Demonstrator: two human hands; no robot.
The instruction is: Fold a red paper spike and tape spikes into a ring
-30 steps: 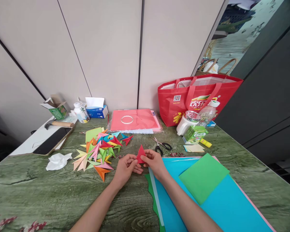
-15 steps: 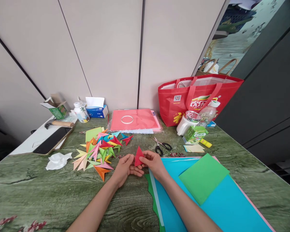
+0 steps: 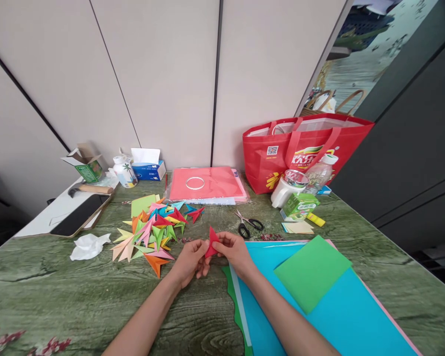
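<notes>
Between my two hands is a small folded red paper piece (image 3: 212, 243), its pointed tip upward, held above the table. My left hand (image 3: 191, 261) pinches its left side, with the fingers curled in underneath. From the right, my right hand (image 3: 234, 250) grips the other side between thumb and fingers. Left of my hands lies a pile of folded paper pieces (image 3: 157, 227) in many colours. A pair of scissors (image 3: 249, 224) with black handles rests just beyond my right hand.
At the right lie large blue sheets (image 3: 341, 311) with a green paper square (image 3: 313, 274) on top. A red bag (image 3: 259, 165), a white mug (image 3: 282, 193) and a green box (image 3: 299, 206) stand behind. Crumpled tissue (image 3: 90, 246) and a phone (image 3: 79, 215) are at the left.
My left fingers have curled in from a more spread position and now pinch the red paper. The paper has turned and looks narrower. Other things have stayed put.
</notes>
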